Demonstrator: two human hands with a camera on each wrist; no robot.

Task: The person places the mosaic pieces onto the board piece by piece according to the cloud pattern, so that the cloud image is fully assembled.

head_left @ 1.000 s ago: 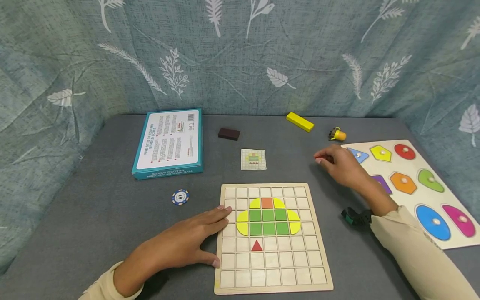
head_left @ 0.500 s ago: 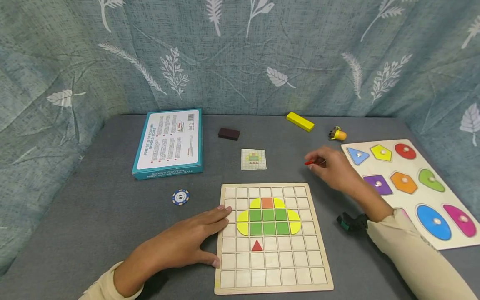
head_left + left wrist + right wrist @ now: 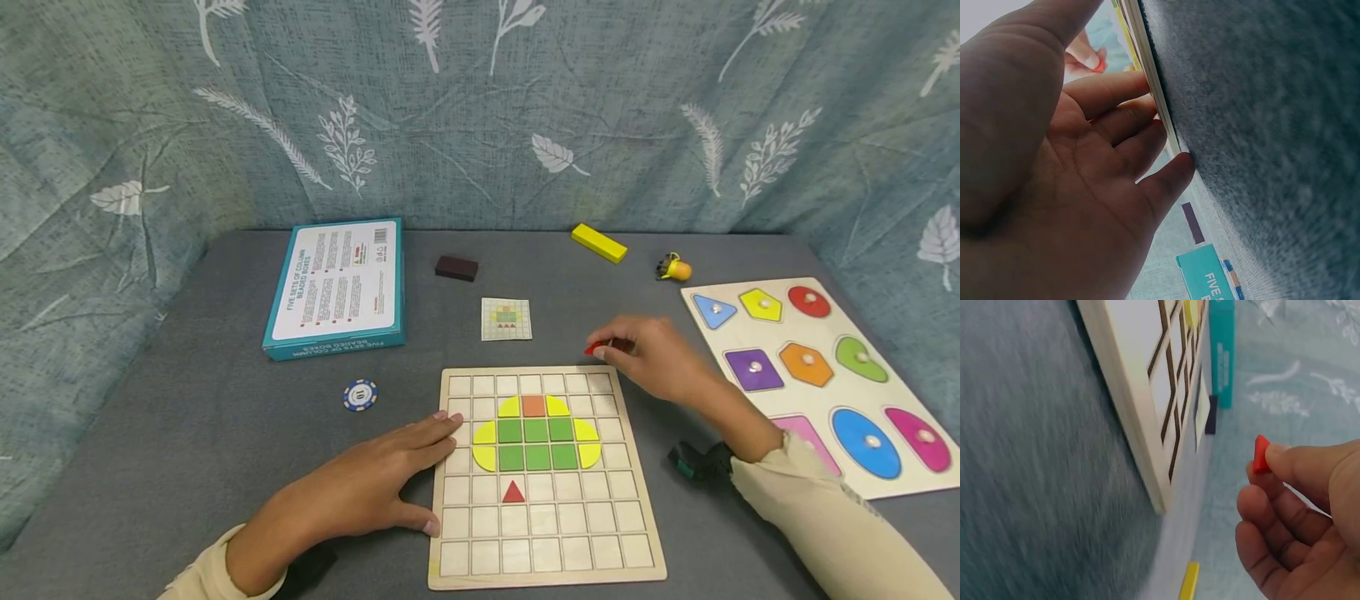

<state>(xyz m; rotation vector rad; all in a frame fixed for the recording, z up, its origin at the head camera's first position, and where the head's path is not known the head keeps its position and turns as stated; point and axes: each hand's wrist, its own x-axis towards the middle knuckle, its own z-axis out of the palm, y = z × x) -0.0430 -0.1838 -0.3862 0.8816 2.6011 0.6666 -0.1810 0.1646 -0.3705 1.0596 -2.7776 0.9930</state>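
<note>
In the head view a wooden grid board (image 3: 547, 558) lies on the grey table. It bears green squares (image 3: 536, 431), yellow quarter-round tiles (image 3: 484, 444), an orange square (image 3: 533, 406) and one red triangle (image 3: 513, 493) lower down. My left hand (image 3: 367, 479) rests against the board's left edge, fingers fairly straight; the left wrist view shows its fingertips touching that edge. Just past the board's far right corner, my right hand (image 3: 654, 358) pinches a small red triangle tile (image 3: 1261, 454) between thumb and forefinger, above the surface.
A small pattern card (image 3: 506, 319) lies beyond the board. Around stand a teal box (image 3: 337, 283), a poker chip (image 3: 361, 395), a dark block (image 3: 457, 267), a yellow block (image 3: 599, 243) and a small yellow toy (image 3: 673, 267). A knobbed shape puzzle (image 3: 813, 425) lies at the right.
My right hand has moved left and nearer, from beside the shape puzzle to the board's far right corner, carrying the red triangle tile. My left hand has stayed on the board's edge.
</note>
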